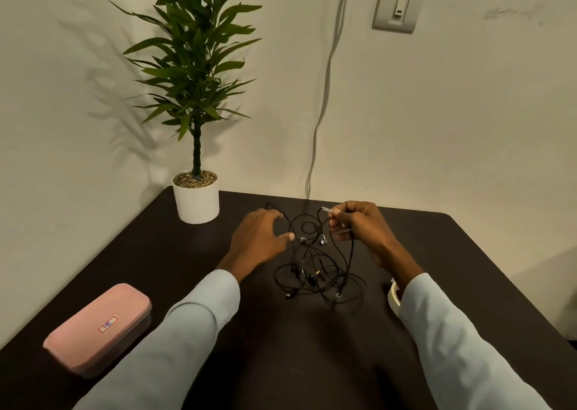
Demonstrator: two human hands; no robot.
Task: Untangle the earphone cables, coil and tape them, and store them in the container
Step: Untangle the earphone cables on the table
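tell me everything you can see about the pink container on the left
The pink container is an oblong case with rounded corners and a matte pink top bearing a small red-edged label. A paler, clear-looking lower part shows under the lid, which sits closed. It lies flat, set at an angle, near the table's left edge. It is apart from both hands and the cables; only the table touches it.

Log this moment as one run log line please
stage: untangling | right hand: pinches plug end of earphone cables | left hand: open over tangle | pink container: closed | tape roll: beside right sleeve
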